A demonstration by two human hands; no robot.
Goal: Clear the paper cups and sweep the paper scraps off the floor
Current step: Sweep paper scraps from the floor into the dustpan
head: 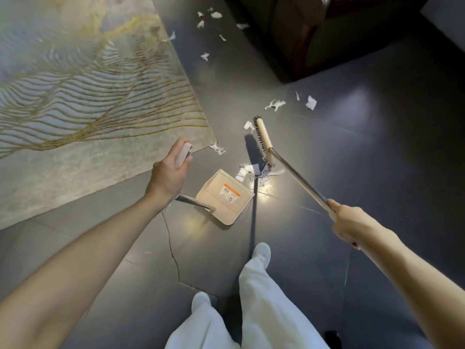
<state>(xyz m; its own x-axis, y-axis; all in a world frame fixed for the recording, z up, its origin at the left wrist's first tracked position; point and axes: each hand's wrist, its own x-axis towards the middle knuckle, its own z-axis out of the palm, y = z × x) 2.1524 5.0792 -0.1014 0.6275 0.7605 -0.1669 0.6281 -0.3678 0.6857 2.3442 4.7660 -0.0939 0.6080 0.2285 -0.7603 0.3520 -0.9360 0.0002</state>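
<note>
The floor point(364, 159) is laid in smooth, glossy tiles, and the rug point(88, 84) is woven of matt, ribbed cloth. The dustpan point(234, 207) is moulded in matt beige plastic, the broom point(297, 173) is fitted with a shiny metal shaft, and the paper scraps point(275, 105) are crumpled.

Patterned rug point(75, 84), dark furniture point(314, 34)

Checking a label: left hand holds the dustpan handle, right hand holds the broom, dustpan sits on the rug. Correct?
One error: the head view shows the dustpan on the dark floor, beside the rug, not on it. The rest holds: left hand holds the dustpan handle, right hand holds the broom.
</note>
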